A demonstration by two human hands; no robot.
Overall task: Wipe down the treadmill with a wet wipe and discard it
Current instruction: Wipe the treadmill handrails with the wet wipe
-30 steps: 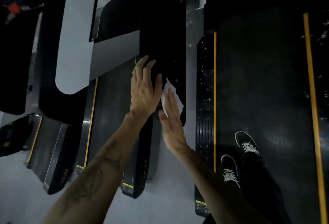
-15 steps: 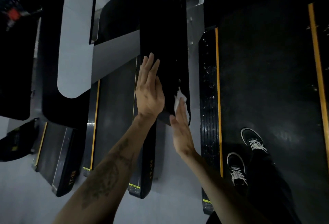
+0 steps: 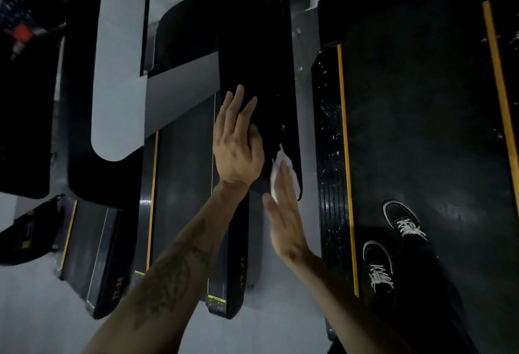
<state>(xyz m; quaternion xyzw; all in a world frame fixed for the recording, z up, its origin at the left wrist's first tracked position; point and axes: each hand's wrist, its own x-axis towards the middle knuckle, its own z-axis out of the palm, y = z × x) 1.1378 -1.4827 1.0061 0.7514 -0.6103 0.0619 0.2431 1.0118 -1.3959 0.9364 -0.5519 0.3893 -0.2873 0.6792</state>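
You are pressing the wet wipe (image 3: 282, 169) flat against the treadmill's black arm (image 3: 254, 44) with your right hand (image 3: 286, 218), fingers straight and together. Your left hand (image 3: 236, 145), fingers loosely spread, is bracing the arm. The wipe looks limp and light; keep your palm on it.

A glossy black treadmill side rail (image 3: 252, 44) runs from twelve o'clock to centre, and against its lower end sits a crumpled white wet wipe (image 3: 280, 166). At three o'clock a dark charcoal running belt (image 3: 415, 129) is edged by orange-yellow stripes (image 3: 344, 143), with a black ribbed foot rail (image 3: 328, 185) speckled with pale flecks. Black low-top sneakers with white laces and white sole edging (image 3: 377, 265) stand at four o'clock. At ten o'clock lies a pale grey rounded panel (image 3: 118, 72). The floor (image 3: 42, 311) at seven o'clock is light grey. The left forearm (image 3: 168, 269) bears a dark tattoo pattern. A small red blurred spot (image 3: 21, 30) shows at ten o'clock.
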